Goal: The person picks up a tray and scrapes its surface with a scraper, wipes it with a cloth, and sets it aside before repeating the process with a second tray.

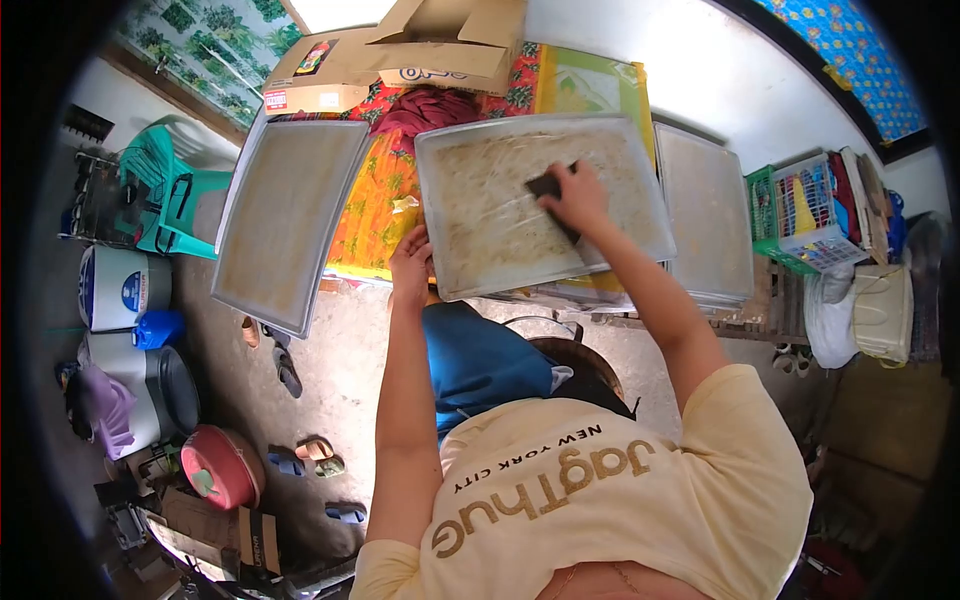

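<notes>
A large rectangular tray [478, 205] with a pale rim lies on the table in front of me, its surface coated with a thin, blotchy brownish layer. My left hand [411, 262] grips the tray's left edge near the lower corner, fingers curled. Over the right half, my right hand [578, 200] is closed on a dark flat scraper [546, 188], which slants against the coated surface. A similar coated tray [290, 215] lies to the left. Another tray [705, 215] sits at the right, atop a stack.
Cardboard boxes [445, 50] and a maroon cloth [432, 112] lie at the back of the table, on a bright patterned cover [375, 215]. A green chair [175, 190] stands left. Baskets [800, 215] are at right; slippers [286, 370] lie on the floor.
</notes>
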Demonstrator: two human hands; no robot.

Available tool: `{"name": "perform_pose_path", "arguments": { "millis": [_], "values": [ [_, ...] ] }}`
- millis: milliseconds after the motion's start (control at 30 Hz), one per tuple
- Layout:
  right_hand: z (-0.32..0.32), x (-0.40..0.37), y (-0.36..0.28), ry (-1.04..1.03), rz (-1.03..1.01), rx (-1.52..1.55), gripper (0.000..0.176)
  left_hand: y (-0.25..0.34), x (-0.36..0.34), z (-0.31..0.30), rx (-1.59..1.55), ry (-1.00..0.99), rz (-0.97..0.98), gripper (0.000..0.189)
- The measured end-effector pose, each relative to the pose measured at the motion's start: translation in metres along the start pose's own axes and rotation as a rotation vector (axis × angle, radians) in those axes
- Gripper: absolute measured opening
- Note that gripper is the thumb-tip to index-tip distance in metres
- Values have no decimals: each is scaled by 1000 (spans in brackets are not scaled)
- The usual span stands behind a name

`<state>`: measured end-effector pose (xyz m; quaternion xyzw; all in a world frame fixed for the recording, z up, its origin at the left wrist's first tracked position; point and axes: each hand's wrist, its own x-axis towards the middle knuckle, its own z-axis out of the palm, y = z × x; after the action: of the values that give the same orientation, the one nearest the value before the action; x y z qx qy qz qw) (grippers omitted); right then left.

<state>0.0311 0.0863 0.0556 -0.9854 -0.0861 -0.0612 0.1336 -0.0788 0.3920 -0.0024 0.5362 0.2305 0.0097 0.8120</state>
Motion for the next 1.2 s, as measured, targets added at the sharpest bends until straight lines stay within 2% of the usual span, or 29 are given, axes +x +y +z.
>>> {"name": "perform_pose_path", "arguments": {
  "millis": [133,267,367,467,567,667,700,800,933,1067,1200],
  "values": [
    [-8,30,6,26,184,-41,53,-4,3,-5,-7,-8,-1,38],
    [6,-13,-41,-56,-319,-21,54,-5,3,-1,-10,8,-1,38],
    [3,-8,-42,-131,-310,37,52,-5,3,-5,7,-4,-20,38],
    [-4,31,-16,-102,33,144,51,-11,10,-11,5,-15,-11,38],
    [-4,63,10,36,206,59,52,-14,11,-14,-14,-14,-18,38],
    [-4,71,-2,-63,66,31,52,-11,9,-10,-28,-13,-14,38],
    [0,66,-10,-90,-76,8,51,-9,7,-9,-31,-10,-10,38],
    [1,49,-34,-108,-305,-69,51,-7,6,-8,-11,-16,-18,39],
    [-3,82,-13,28,-69,-97,45,-7,5,-7,-35,6,-19,40],
    [-2,68,-13,82,-238,-226,48,-2,0,2,-75,31,-14,39],
    [-3,87,5,-18,-58,-76,56,-1,2,-3,-57,-17,-35,40]
  ]
}}
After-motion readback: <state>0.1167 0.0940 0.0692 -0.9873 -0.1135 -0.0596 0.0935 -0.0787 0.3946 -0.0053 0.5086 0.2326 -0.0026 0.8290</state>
